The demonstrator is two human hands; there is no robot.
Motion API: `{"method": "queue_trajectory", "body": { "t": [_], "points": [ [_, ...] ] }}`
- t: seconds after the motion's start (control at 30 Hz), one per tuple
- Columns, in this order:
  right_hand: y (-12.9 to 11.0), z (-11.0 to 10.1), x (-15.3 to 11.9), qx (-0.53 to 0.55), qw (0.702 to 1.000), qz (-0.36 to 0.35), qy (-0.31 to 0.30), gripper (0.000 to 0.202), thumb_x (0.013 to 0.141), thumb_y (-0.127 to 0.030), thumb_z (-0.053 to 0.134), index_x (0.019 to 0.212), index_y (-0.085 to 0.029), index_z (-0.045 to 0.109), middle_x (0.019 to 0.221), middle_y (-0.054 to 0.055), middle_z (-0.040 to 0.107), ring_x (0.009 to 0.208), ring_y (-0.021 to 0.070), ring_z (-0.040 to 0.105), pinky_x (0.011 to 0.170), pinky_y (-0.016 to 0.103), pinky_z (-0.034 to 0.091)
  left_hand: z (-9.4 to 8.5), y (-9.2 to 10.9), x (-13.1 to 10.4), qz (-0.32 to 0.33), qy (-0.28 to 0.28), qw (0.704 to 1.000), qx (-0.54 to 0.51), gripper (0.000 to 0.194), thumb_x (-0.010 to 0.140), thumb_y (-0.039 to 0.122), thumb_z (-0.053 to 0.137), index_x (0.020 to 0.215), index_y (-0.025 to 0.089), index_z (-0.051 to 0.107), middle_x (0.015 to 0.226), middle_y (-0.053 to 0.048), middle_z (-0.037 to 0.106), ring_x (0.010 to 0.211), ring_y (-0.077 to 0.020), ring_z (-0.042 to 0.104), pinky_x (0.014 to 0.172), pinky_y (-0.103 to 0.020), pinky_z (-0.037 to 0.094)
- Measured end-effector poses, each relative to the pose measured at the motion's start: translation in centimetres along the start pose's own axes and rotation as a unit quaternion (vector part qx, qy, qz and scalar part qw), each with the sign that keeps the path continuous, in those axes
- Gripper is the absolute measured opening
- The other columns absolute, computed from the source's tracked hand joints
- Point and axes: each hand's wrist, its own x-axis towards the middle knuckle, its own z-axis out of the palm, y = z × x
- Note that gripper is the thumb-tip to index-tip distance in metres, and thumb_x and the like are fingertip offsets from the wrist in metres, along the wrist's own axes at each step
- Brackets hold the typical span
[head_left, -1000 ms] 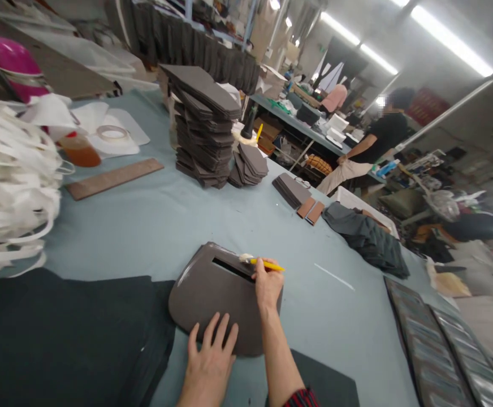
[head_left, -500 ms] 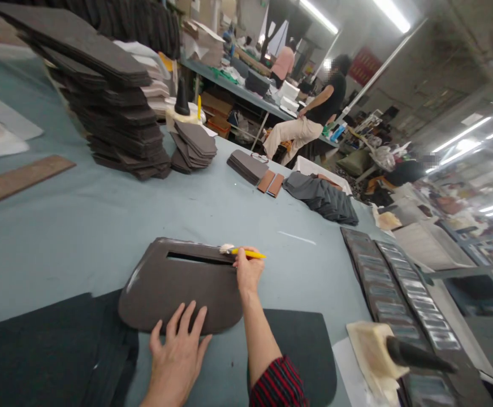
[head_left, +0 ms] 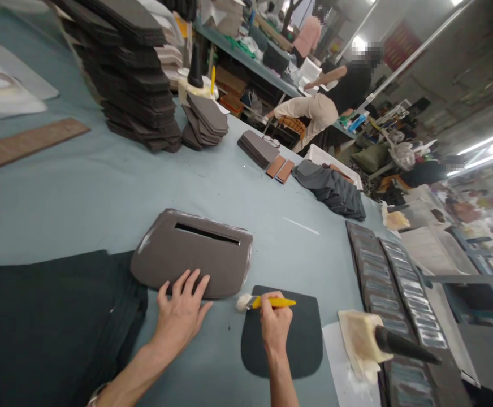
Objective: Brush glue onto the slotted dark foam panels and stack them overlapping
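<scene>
A brown flat panel (head_left: 204, 257) with a long dark slot lies on the table, its top and right edges streaked with something whitish. My left hand (head_left: 182, 305) rests on its lower edge, fingers spread and flat. My right hand (head_left: 276, 319) grips a yellow-handled brush (head_left: 286, 303), whose whitish bristle end points left, just off the panel's lower right corner. Beneath my right hand lies a dark green-black panel (head_left: 306, 339) with rounded lower corners. A pile of dark sheets (head_left: 51, 316) sits to the left, touching or close to the brown panel.
Tall stacks of dark pieces (head_left: 145, 96) stand at the back left near a wooden strip (head_left: 34, 144). At right are a cream block with a black cone (head_left: 360, 342) and rows of panels with shiny windows (head_left: 414, 294). A person (head_left: 335, 96) sits beyond the table.
My right hand has carried the brush from the panel's top edge down past its lower right corner. My left hand still rests on the panel. The camera view has shifted.
</scene>
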Motion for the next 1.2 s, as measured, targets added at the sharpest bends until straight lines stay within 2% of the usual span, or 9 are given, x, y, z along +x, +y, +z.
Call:
{"method": "queue_trajectory", "body": {
  "t": [0.1,0.27,0.43,0.53,0.63,0.77,0.87,1.03,1.2],
  "points": [
    [-2.1,1.8,-2.3,0.048,0.997,-0.013,-0.062,0.021,0.078,-0.037,0.059,0.071,-0.017,0.062,0.057,-0.001,0.060,0.050,0.0126,0.054,0.049,0.023,0.043,-2.0,-1.7,1.9,-0.026,-0.043,0.991,-0.124,0.038,0.088,0.040,0.044,0.121,0.026,0.056,0.132,-0.009,0.057,0.126,-0.0283,0.046,0.106,-0.054,0.028],
    [-7.0,10.9,-6.1,0.118,0.958,-0.061,-0.254,0.014,0.081,-0.033,0.059,0.083,-0.020,0.065,0.072,0.000,0.066,0.061,0.0135,0.061,0.059,0.024,0.049,-8.0,-8.1,7.5,-0.132,-0.042,0.910,-0.391,0.051,0.089,0.055,0.033,0.119,0.018,0.051,0.114,-0.010,0.067,0.104,-0.0204,0.063,0.097,-0.039,0.044],
    [-8.7,17.0,-8.6,0.168,0.922,-0.158,-0.310,0.015,0.082,-0.032,0.059,0.089,-0.021,0.067,0.088,0.003,0.071,0.077,0.0162,0.067,0.075,0.028,0.053,-9.6,-12.6,9.9,-0.150,-0.096,0.906,-0.384,0.058,0.086,0.060,0.032,0.116,0.015,0.051,0.105,-0.012,0.069,0.098,-0.0214,0.065,0.095,-0.039,0.045],
    [-6.8,15.0,-8.4,0.139,0.932,-0.165,-0.292,0.014,0.082,-0.030,0.059,0.089,-0.021,0.068,0.086,0.004,0.071,0.078,0.0168,0.067,0.075,0.029,0.053,-8.8,-13.2,9.7,-0.153,-0.118,0.931,-0.311,0.053,0.087,0.059,0.030,0.109,0.018,0.055,0.107,-0.010,0.069,0.105,-0.0221,0.061,0.098,-0.039,0.041],
    [-2.9,9.1,-7.4,0.081,0.957,-0.116,-0.255,0.015,0.081,-0.032,0.062,0.088,-0.020,0.068,0.086,0.005,0.071,0.073,0.0175,0.068,0.069,0.029,0.054,-8.4,-13.2,9.6,-0.161,-0.120,0.931,-0.305,0.054,0.087,0.057,0.027,0.111,0.017,0.054,0.109,-0.010,0.069,0.106,-0.0217,0.061,0.098,-0.038,0.041],
    [1.1,0.7,-5.2,0.004,0.995,-0.002,-0.098,0.025,0.077,-0.039,0.066,0.088,-0.018,0.067,0.075,0.004,0.069,0.058,0.0166,0.064,0.057,0.028,0.052,-8.5,-13.2,9.7,-0.165,-0.121,0.930,-0.307,0.056,0.087,0.057,0.026,0.111,0.016,0.055,0.109,-0.009,0.069,0.105,-0.0215,0.061,0.097,-0.037,0.041],
    [0.9,-1.0,-4.0,-0.013,0.999,0.038,-0.007,0.028,0.076,-0.041,0.067,0.091,-0.017,0.065,0.070,0.003,0.067,0.055,0.0159,0.061,0.055,0.027,0.050,-8.2,-13.1,9.7,-0.166,-0.117,0.935,-0.291,0.054,0.087,0.057,0.027,0.110,0.018,0.056,0.110,-0.008,0.069,0.107,-0.0224,0.060,0.098,-0.038,0.041],
    [-3.6,5.8,-2.6,0.050,0.996,-0.022,-0.074,0.025,0.078,-0.040,0.064,0.089,-0.017,0.066,0.075,0.003,0.068,0.063,0.0160,0.063,0.063,0.027,0.051,-7.8,-12.6,9.0,-0.161,-0.041,0.956,-0.241,0.046,0.090,0.051,0.027,0.110,0.021,0.056,0.110,-0.006,0.068,0.106,-0.0214,0.060,0.095,-0.036,0.042],
    [-8.3,16.0,-0.6,0.100,0.988,-0.052,-0.109,0.028,0.082,-0.041,0.055,0.089,-0.018,0.068,0.083,0.004,0.070,0.070,0.0149,0.065,0.064,0.025,0.051,-6.6,-10.9,6.4,-0.032,-0.002,0.997,-0.064,0.036,0.088,0.041,0.040,0.112,0.022,0.059,0.121,-0.009,0.061,0.112,-0.0255,0.053,0.095,-0.041,0.042]
  ]
}}
